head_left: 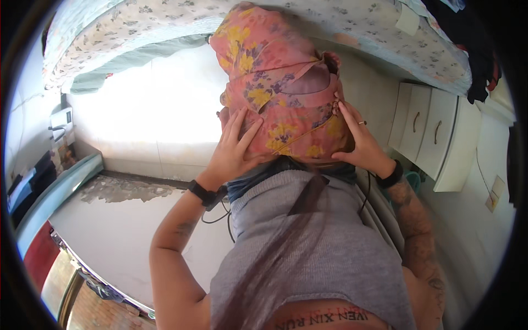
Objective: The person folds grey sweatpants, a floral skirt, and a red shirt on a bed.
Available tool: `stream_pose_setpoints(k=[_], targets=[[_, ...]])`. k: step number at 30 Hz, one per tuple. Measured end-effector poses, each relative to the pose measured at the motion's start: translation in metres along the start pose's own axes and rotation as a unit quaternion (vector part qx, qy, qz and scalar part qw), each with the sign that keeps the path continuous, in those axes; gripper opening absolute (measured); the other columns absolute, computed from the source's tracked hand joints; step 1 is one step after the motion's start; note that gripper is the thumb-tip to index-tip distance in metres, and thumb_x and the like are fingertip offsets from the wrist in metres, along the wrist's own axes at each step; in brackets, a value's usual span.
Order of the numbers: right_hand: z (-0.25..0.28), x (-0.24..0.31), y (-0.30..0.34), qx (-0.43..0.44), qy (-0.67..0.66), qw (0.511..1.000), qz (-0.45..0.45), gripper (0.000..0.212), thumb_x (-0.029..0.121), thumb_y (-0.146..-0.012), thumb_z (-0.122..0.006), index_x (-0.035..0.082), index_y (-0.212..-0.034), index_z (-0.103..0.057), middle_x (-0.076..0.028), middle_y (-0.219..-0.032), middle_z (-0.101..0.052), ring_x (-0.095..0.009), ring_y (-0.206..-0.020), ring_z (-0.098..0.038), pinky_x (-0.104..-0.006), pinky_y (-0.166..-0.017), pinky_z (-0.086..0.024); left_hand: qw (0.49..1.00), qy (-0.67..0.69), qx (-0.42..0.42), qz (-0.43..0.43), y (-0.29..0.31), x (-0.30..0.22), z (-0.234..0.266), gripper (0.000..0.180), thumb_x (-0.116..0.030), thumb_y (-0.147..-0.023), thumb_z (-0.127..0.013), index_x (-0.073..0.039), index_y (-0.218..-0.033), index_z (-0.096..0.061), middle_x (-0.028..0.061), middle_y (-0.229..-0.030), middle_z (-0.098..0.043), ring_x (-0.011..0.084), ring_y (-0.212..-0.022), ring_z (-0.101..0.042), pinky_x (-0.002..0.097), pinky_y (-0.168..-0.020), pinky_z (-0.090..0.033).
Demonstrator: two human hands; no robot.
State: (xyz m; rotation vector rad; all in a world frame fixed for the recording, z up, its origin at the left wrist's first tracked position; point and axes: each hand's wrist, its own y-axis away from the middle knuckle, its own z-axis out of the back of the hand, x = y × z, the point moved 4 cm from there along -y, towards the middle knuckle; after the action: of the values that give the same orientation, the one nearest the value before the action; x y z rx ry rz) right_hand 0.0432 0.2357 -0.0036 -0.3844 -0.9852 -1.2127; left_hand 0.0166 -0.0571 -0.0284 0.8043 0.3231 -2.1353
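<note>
A pink cloth bundle (275, 118) with yellow and purple flowers lies across my lap, its far end reaching the bed. Soft folds cross it, and a gap near its right side shows plain mauve cloth (311, 82). My left hand (234, 146) rests on its near left side, fingers spread over the cloth. At the right edge my right hand (360, 140) lies against it, thumb and fingers apart, fingertips by a small gathered knot (335, 102). The bundle hides whatever is inside or beneath it. Both wrists wear dark bands.
Ahead is a bed with a pale patterned quilt (154, 25). A white cabinet (429, 121) with two handles stands on the right. To the left is a white tabletop (132, 225) with a worn, peeling edge. A dark cable (214, 221) hangs beside my left wrist.
</note>
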Motion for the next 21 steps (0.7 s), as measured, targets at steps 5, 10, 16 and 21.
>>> stream_pose_setpoints(k=[5, 10, 16, 21], targets=[[-0.004, -0.003, -0.002, 0.006, 0.0, 1.0, -0.024, 0.104, 0.018, -0.064, -0.081, 0.016, -0.147, -0.018, -0.019, -0.147, -0.021, -0.04, -0.133, -0.028, -0.0432, -0.104, -0.035, 0.998, -0.022, -0.037, 0.038, -0.01, 0.011, -0.006, 0.055, -0.008, -0.071, -0.067, -0.017, -0.124, -0.057, 0.0142, -0.14, -0.041, 0.0388, -0.124, -0.042, 0.0439, -0.101, -0.039], [-0.008, -0.013, 0.006, -0.049, 0.02, 0.996, -0.064, 0.096, 0.015, -0.061, -0.082, 0.019, -0.143, -0.031, -0.018, -0.146, -0.024, -0.04, -0.132, -0.031, -0.0426, -0.103, -0.037, 0.998, -0.019, -0.055, -0.01, -0.021, 0.015, 0.019, 0.039, -0.002, -0.072, -0.061, -0.011, -0.11, -0.064, 0.0114, -0.124, -0.057, 0.0319, -0.114, -0.053, 0.0392, -0.092, -0.047], [-0.008, 0.003, 0.011, -0.08, -0.021, 0.996, -0.022, 0.074, 0.007, -0.065, -0.078, 0.015, -0.132, -0.047, -0.015, -0.14, -0.034, -0.038, -0.126, -0.039, -0.0404, -0.101, -0.038, 0.998, 0.052, 0.007, -0.021, -0.014, 0.008, 0.035, 0.028, -0.001, -0.071, -0.06, -0.005, -0.098, -0.061, 0.0114, -0.099, -0.064, 0.0294, -0.093, -0.062, 0.0377, -0.076, -0.051], [-0.014, -0.02, 0.032, -0.153, 0.016, 0.987, -0.041, 0.037, -0.005, -0.074, -0.065, 0.007, -0.109, -0.06, -0.015, -0.122, -0.051, -0.031, -0.111, -0.052, -0.0364, -0.09, -0.045, 0.997, 0.067, 0.036, -0.006, -0.001, 0.001, 0.033, 0.026, -0.001, -0.069, -0.061, -0.004, -0.095, -0.059, 0.0105, -0.081, -0.062, 0.0302, -0.073, -0.062, 0.0378, -0.061, -0.05]])
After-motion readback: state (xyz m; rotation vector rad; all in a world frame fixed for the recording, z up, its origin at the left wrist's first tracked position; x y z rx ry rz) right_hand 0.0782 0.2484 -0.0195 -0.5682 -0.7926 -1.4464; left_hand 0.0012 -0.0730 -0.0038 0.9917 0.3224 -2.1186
